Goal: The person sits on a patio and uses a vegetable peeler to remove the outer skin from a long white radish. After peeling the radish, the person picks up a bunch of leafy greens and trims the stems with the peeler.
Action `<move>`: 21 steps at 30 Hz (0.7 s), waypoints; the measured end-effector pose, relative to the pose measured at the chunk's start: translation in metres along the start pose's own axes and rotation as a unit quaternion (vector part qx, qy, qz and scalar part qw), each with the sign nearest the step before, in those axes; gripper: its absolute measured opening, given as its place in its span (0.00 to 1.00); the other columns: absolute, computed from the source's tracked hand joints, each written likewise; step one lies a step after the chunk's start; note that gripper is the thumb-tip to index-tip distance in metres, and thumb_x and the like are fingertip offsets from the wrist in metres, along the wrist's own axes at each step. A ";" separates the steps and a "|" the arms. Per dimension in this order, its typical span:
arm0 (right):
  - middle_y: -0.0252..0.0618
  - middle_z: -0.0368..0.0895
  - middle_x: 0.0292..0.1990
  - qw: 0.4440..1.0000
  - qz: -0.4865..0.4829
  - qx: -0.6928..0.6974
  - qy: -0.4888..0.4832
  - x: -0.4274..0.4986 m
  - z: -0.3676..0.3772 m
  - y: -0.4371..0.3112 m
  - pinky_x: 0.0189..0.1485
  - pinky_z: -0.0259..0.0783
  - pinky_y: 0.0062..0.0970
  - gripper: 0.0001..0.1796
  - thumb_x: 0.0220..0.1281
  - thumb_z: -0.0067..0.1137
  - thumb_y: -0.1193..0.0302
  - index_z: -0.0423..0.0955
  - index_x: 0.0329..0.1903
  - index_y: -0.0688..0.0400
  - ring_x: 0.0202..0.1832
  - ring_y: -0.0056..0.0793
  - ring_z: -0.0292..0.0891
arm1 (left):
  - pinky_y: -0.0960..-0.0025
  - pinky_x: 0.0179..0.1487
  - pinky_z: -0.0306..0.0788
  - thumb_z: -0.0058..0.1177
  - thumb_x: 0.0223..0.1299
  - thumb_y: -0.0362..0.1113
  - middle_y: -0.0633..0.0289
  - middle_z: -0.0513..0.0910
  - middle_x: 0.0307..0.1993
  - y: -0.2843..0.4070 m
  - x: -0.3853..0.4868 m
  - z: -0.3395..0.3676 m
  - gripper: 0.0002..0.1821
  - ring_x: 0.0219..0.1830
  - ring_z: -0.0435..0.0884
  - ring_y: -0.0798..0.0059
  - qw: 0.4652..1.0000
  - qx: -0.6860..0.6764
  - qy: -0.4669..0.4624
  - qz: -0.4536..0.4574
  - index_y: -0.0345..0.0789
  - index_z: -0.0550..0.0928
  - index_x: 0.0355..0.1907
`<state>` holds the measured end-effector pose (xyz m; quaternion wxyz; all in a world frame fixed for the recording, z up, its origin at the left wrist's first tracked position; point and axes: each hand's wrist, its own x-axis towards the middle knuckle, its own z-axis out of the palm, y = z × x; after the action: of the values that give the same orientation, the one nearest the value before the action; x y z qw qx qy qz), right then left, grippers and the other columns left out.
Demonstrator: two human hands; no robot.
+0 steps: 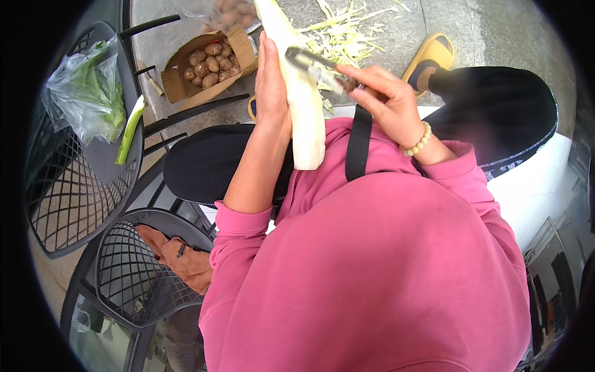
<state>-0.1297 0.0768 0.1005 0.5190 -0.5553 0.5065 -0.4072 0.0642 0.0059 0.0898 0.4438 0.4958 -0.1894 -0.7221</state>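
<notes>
A long, pale, peeled vegetable [304,107], perhaps a daikon, slants from the top edge down to my lap, its cut-looking end near the pink sweatshirt. My left hand [271,86] is wrapped along its left side, the thumb side partly hidden. In my right hand [390,100], with a beaded bracelet at the wrist, is a peeler [311,56] with a dark frame, blurred and lying across the vegetable's right side. Strips of pale green-yellow peel [346,35] are strewn over the grey floor beyond my hands.
An opened cardboard box [176,88] holds several brown tubers [211,63], beside a clear bag of round produce [232,16]. On a dark mesh-backed chair [132,172] at left lie bagged leafy greens [95,93] and a green stalk [130,132]. Another chair [125,223] bears a brown cloth [179,253].
</notes>
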 end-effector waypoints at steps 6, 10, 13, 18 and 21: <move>0.36 0.82 0.42 0.995 -0.071 0.058 -0.027 0.003 -0.001 0.008 0.40 0.68 0.17 0.21 0.66 0.57 0.78 0.76 0.62 0.59 0.36 0.16 0.71 | 0.61 0.49 0.80 0.25 0.75 0.64 0.59 0.75 0.57 0.002 -0.009 0.002 0.35 0.49 0.81 0.66 0.999 0.042 -0.018 -0.002 0.50 0.50 0.78; 0.34 0.82 0.41 0.969 0.069 0.237 0.026 0.001 0.002 0.011 0.35 0.68 0.16 0.20 0.74 0.52 0.71 0.71 0.64 0.60 0.33 0.15 0.70 | 0.65 0.35 0.80 0.25 0.77 0.61 0.53 0.80 0.42 0.002 -0.013 0.010 0.33 0.35 0.83 0.68 0.998 0.048 -0.048 0.008 0.42 0.57 0.73; 0.34 0.82 0.38 0.952 0.093 0.292 0.027 0.001 0.000 0.012 0.33 0.66 0.15 0.20 0.75 0.51 0.68 0.71 0.64 0.61 0.30 0.14 0.68 | 0.67 0.32 0.78 0.31 0.75 0.63 0.52 0.80 0.39 0.006 -0.018 0.020 0.34 0.34 0.82 0.69 0.998 0.018 -0.053 -0.015 0.35 0.65 0.65; 0.41 0.79 0.36 0.948 0.062 0.312 0.019 0.000 -0.002 0.008 0.29 0.62 0.14 0.20 0.80 0.41 0.66 0.63 0.68 0.59 0.23 0.16 0.63 | 0.71 0.30 0.76 0.41 0.70 0.66 0.54 0.81 0.39 0.013 -0.015 0.012 0.35 0.34 0.81 0.72 0.992 -0.004 -0.088 -0.092 0.32 0.73 0.54; 0.41 0.78 0.33 0.946 0.052 0.318 0.035 0.003 0.000 0.005 0.28 0.61 0.13 0.20 0.79 0.42 0.67 0.61 0.68 0.57 0.22 0.16 0.62 | 0.72 0.31 0.76 0.43 0.69 0.66 0.56 0.80 0.38 0.004 -0.021 0.021 0.35 0.34 0.81 0.74 0.993 -0.004 -0.076 -0.086 0.33 0.72 0.56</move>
<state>-0.1300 0.0742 0.0951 0.6711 -0.3196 0.3963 -0.5388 0.0500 0.0177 0.1132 0.3664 0.4518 -0.1762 -0.7941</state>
